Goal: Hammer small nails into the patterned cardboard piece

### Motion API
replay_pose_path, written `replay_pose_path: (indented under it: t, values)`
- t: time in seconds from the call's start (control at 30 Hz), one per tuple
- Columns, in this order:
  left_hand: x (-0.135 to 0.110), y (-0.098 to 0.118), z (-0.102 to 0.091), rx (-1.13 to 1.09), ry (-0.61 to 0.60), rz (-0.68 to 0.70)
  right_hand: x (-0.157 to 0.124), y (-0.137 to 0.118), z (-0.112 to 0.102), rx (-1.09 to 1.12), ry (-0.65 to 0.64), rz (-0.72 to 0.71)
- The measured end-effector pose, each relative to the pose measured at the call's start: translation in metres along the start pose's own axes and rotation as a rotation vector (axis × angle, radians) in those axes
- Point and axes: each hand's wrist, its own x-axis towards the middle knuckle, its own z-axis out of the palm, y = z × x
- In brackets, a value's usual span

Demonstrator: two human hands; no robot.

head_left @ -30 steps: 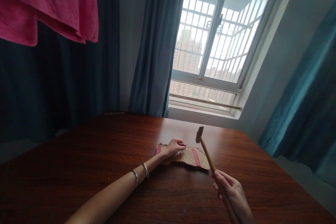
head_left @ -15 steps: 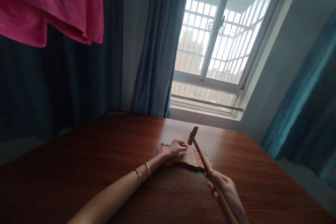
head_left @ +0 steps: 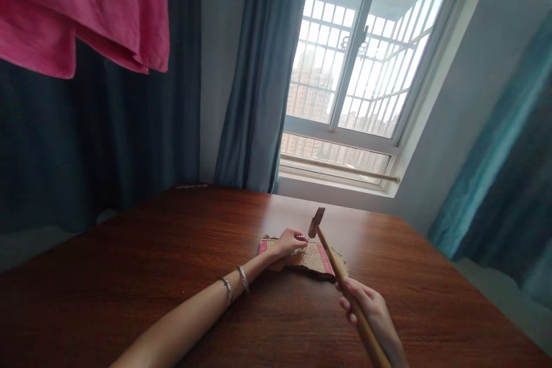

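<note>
My right hand point(head_left: 371, 302) is wrapped round the long wooden handle of a hammer point(head_left: 330, 253), which slants away from me. The hammer's head point(head_left: 317, 222) is right over the fingertips of my left hand point(head_left: 291, 241). Those fingers are pinched on a thin nail point(head_left: 308, 239), upright under the hammer head and small in view. Beneath lies a tan piece of cardboard point(head_left: 318, 264) with pink bands, torn edges and many small dark dots. My left hand covers part of it. Two silver bracelets circle my left forearm.
The brown wooden table point(head_left: 142, 259) stretches out on all sides of the cardboard. Beyond it are a barred window point(head_left: 345, 75) and blue curtains point(head_left: 254, 80). A pink cloth point(head_left: 112, 11) hangs at the upper left.
</note>
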Motion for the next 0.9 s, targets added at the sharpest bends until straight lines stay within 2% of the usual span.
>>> replay_pose_path:
  t: [0.57,0.77,0.9]
  values:
    - [0.0,0.0,0.0,0.006,-0.009,-0.011,0.004,0.006,-0.007,0.006,0.004,-0.001]
    - [-0.003,0.003,-0.001,-0.047,-0.007,0.012,0.01,0.008,-0.022,-0.118,0.2,-0.094]
    - [-0.002,0.001,-0.002,-0.048,-0.014,0.033,0.019,0.009,-0.042,-0.235,0.317,-0.163]
